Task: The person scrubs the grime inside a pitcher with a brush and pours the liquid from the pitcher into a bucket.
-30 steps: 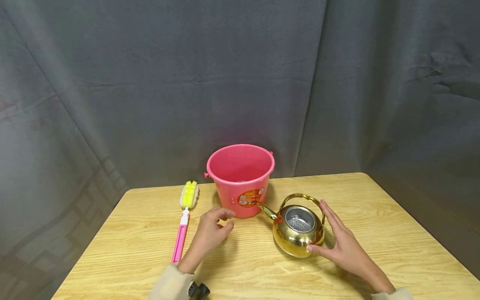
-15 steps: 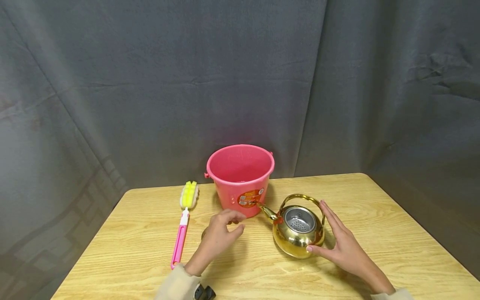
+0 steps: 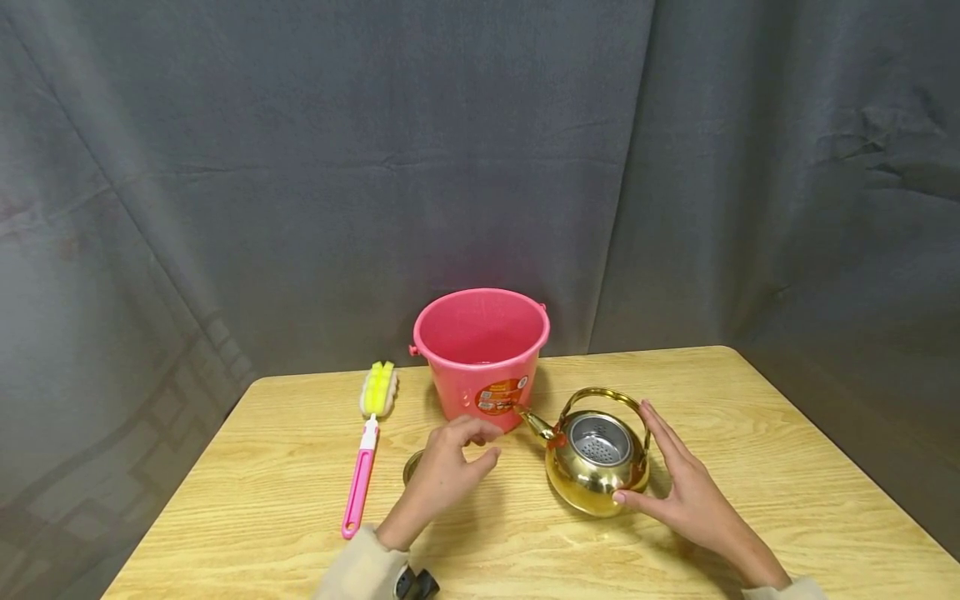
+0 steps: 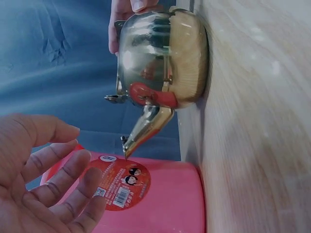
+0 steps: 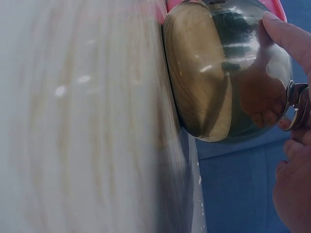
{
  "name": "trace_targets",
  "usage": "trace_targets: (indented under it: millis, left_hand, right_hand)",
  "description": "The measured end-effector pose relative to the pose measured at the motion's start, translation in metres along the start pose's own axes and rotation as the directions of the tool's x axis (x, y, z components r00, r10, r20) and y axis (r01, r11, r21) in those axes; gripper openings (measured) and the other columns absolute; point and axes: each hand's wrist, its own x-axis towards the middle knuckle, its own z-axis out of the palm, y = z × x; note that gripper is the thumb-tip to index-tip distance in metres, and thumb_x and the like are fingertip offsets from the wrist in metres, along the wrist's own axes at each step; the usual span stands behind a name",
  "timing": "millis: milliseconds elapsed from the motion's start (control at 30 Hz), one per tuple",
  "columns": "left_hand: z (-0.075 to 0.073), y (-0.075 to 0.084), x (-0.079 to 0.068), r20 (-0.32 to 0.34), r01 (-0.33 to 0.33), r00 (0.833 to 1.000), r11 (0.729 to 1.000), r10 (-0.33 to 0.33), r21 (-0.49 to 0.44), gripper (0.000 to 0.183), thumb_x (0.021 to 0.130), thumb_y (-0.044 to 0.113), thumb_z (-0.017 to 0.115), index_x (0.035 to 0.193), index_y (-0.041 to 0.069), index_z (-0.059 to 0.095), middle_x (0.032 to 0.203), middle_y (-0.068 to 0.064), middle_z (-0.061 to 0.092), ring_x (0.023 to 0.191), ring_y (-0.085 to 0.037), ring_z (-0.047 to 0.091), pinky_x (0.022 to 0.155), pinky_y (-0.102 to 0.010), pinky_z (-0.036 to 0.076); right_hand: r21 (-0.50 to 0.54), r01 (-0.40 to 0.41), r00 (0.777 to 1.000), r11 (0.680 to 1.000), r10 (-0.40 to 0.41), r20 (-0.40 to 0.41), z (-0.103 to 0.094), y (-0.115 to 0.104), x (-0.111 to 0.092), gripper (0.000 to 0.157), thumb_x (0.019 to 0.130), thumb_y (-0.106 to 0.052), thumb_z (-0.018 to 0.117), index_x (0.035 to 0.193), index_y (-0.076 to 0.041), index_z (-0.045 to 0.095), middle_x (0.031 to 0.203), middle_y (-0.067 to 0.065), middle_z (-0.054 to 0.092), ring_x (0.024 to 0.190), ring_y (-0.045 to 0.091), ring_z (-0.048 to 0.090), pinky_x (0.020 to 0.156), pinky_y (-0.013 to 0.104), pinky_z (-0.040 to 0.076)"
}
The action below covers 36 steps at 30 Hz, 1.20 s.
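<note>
A gold teapot point(image 3: 588, 483) with a hoop handle stands on the table, its steel strainer point(image 3: 600, 439) showing in the uncovered mouth. My right hand point(image 3: 693, 492) holds it at the right side: the thumb presses the shiny body and the fingers lie against the handle. In the right wrist view the thumb point(image 5: 286, 36) touches the teapot's wall. My left hand point(image 3: 450, 467) hovers left of the spout with fingers loosely bent and nothing in them. Behind that wrist a small round gold piece point(image 3: 411, 463), like a lid, lies partly hidden on the table.
A pink bucket point(image 3: 450, 383) stands at the back behind the left hand, with the spout tip overlapping its label. To the left lies a sponge brush point(image 3: 362, 479) with a pink handle and yellow-white head. Grey curtains point(image 3: 375, 167) hang behind the table point(image 3: 285, 467).
My left hand has shifted right, away from the round gold piece, uncovering its left edge and the end of the brush handle. The right hand and teapot have stayed put.
</note>
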Motion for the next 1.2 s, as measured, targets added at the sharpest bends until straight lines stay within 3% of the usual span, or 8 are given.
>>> trace_targets:
  millis: [300, 567, 767, 1200]
  left_hand:
    - [0.005, 0.008, 0.005, 0.007, -0.033, 0.999, 0.999, 0.033, -0.041, 0.016, 0.077, 0.015, 0.066, 0.092, 0.016, 0.066, 0.087, 0.009, 0.059, 0.081, -0.016, 0.057, 0.070, -0.027, 0.046]
    - [0.009, 0.011, 0.009, 0.013, -0.071, 0.997, 0.997, 0.072, -0.017, 0.015, 0.077, 0.017, 0.065, 0.092, 0.017, 0.066, 0.086, 0.011, 0.058, 0.081, -0.006, 0.054, 0.070, -0.024, 0.045]
    - [0.009, 0.016, 0.013, 0.022, -0.106, 0.994, 0.993, 0.107, -0.042, 0.015, 0.078, 0.019, 0.064, 0.093, 0.018, 0.065, 0.089, 0.012, 0.059, 0.084, -0.011, 0.056, 0.072, -0.029, 0.047]
    - [0.018, 0.022, 0.015, 0.017, -0.144, 0.989, 0.989, 0.144, -0.026, 0.012, 0.078, 0.020, 0.063, 0.090, 0.020, 0.065, 0.088, 0.010, 0.059, 0.080, -0.011, 0.053, 0.068, -0.027, 0.044]
  right_hand:
    - [0.010, -0.004, 1.000, 1.000, 0.004, 0.005, 0.000, 0.000, 0.000, 0.111, 0.059, -0.038, 0.080, 0.143, -0.024, 0.009, 0.147, -0.002, 0.008, 0.127, 0.036, 0.020, 0.086, 0.065, 0.024]
    - [0.011, 0.000, 1.000, 1.000, 0.000, 0.007, 0.001, 0.000, 0.000, 0.112, 0.058, -0.039, 0.081, 0.143, -0.024, 0.009, 0.147, -0.002, 0.008, 0.127, 0.034, 0.019, 0.087, 0.065, 0.023]
    - [0.010, 0.001, 1.000, 1.000, -0.001, 0.007, 0.000, 0.000, -0.001, 0.112, 0.059, -0.038, 0.081, 0.143, -0.023, 0.009, 0.147, -0.001, 0.008, 0.127, 0.035, 0.019, 0.086, 0.065, 0.024]
    - [0.020, -0.010, 1.000, 1.000, 0.010, 0.016, 0.000, 0.000, -0.001, 0.110, 0.060, -0.036, 0.080, 0.143, -0.024, 0.008, 0.147, -0.002, 0.007, 0.127, 0.036, 0.019, 0.086, 0.066, 0.024]
